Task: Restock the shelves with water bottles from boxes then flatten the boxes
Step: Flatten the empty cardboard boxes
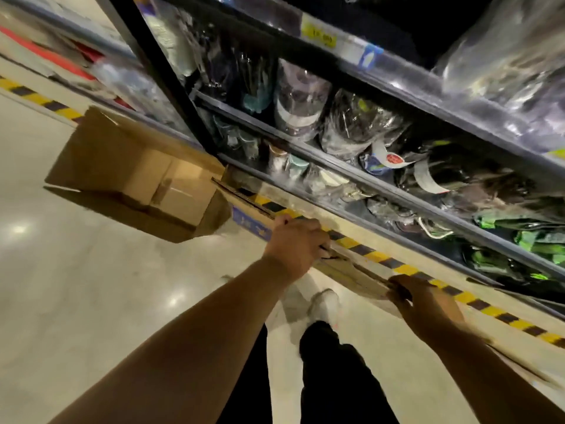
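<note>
— What do we have closest to us?

— Black trousers (330, 377) and one white shoe (325, 304) on a pale, glossy floor (91, 286) that throws back the ceiling lights. Both our bare forearms reach forward over them.

— And the hands?

— Our left hand (295, 246) is curled over the upper edge of a flat cardboard sheet (348, 269), knuckles up and fingers wrapped round it. Our right hand (425, 301) grips the same sheet lower down, at its nearer end. So both hands are clamped on the cardboard, which we see almost edge-on: thin, tan and corrugated, with a patch of blue print past the left hand.

— What lies behind it?

— A yellow-and-black striped tape (489, 310) runs along the floor at the foot of the shelving (382, 185).

— Further out?

— To the left, a brown carton (134, 175) stands near the shelving's base, boxy, matte, with a taped seam across its face and a flap sticking out. We cannot tell what it holds.

— And the stock?

— Water bottles (301, 102) fill the dark metal tiers, clear and rounded, many under crinkled shiny plastic wrap, some with green labels. A yellow price label (319, 36) sits on an upper rail, too blurred to read.
</note>
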